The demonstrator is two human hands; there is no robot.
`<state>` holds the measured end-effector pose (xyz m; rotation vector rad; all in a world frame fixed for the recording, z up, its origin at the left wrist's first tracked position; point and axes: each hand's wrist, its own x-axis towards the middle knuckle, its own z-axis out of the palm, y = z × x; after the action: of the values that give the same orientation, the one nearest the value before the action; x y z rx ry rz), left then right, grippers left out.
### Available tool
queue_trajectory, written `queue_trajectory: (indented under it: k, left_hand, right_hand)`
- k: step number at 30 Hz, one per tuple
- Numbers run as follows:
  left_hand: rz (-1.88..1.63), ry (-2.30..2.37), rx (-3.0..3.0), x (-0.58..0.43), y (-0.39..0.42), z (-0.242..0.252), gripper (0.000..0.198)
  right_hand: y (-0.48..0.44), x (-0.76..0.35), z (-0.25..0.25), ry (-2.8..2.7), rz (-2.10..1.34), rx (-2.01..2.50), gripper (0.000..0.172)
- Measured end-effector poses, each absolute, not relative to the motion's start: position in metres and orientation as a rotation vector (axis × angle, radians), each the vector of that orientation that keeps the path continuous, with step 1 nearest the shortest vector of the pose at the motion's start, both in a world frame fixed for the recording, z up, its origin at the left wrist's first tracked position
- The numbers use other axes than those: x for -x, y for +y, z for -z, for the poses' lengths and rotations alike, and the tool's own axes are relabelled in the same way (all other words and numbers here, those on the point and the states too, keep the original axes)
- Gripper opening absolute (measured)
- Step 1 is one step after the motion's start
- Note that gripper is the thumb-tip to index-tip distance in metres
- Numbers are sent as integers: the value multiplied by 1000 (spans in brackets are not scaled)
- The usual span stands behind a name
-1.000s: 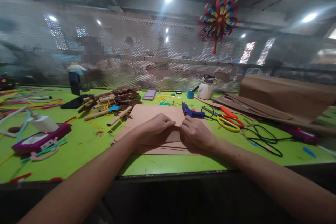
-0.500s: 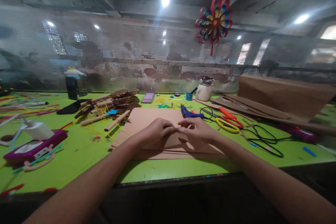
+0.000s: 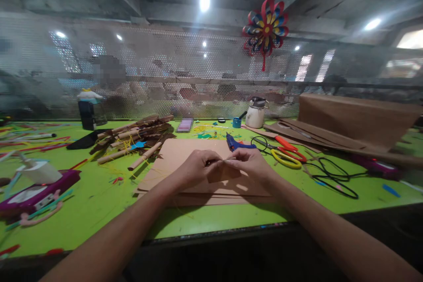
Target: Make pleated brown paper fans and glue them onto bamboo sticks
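Note:
Both hands meet over a stack of brown paper sheets at the middle of the green table. My left hand is closed in a pinch, thumb against fingers. Its fingertips touch those of my right hand, which pinches as well. Whatever lies between the fingertips is too small and too hidden to name. Just beyond my right hand rests a blue glue gun, its black cable looping to the right. Scissors with red and yellow handles lie to the right of that hand.
Rolled brown paper tubes are heaped at the left, behind a purple power strip with a white plug. A white jug stands at the back. Large folded brown paper fills the right rear. Perforated metal sheeting closes off the far side.
The fingertips of both hands have come together into a tighter pinch over the paper. The view has shifted slightly. The tools and paper stay where they lay.

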<state>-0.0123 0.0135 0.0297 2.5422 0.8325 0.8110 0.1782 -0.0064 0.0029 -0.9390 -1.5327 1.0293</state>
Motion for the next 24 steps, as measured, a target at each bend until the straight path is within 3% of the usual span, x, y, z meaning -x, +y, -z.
queue_trajectory:
  k: [13, 19, 24]
  left_hand:
    - [-737, 821, -2523, 12, 9, -32, 25]
    - [-877, 763, -2546, 12, 12, -28, 16]
    - [-930, 770, -2586, 12, 14, -26, 17]
  right_hand:
    - [-12, -179, -3, -1615, -953, 881, 23]
    - [-11, -180, -6, -1652, -836, 871, 16]
    - [-10, -180, -5, -1621, -892, 870, 21]
